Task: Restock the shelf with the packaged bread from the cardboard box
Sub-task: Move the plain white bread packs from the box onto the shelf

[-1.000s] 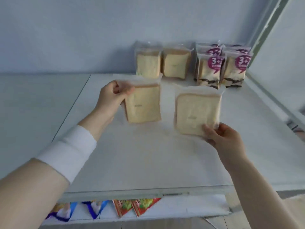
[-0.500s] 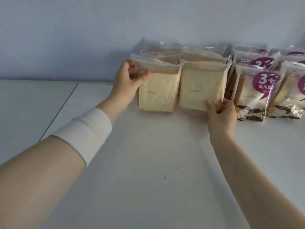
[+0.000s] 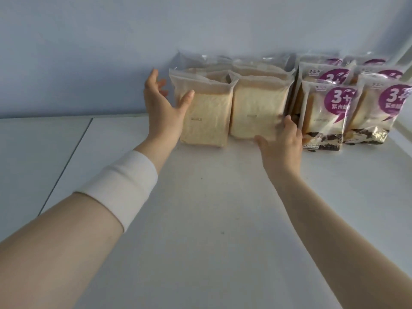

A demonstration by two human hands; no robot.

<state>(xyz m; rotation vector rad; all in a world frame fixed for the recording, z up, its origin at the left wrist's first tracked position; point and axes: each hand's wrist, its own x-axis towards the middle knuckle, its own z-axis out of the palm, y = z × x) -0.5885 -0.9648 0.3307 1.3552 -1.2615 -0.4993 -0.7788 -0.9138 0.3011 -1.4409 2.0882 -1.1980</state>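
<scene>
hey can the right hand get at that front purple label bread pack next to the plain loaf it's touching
Probably yes. The right hand rests at the lower corner of the right plain bread pack, and the nearest purple-label pack stands just beside it at the front of its row, with only bare shelf before it.

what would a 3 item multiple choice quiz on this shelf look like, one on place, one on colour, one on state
1. Where do the two front plain bread packs stand relative to the purple-label packs?
A. to their left
B. to their right
C. on top of them

2. What colour is the wristband on the left forearm?
A. black
B. white
C. red

3. What is the left hand doing?
A. clenched in a fist
B. open, fingers spread beside a pack
C. resting flat on the shelf

Answers: 1 A, the plain packs sit left of the purple labels; 2 B, the band is plainly white; 3 B, its fingers are spread, thumb against the pack's front.
</scene>
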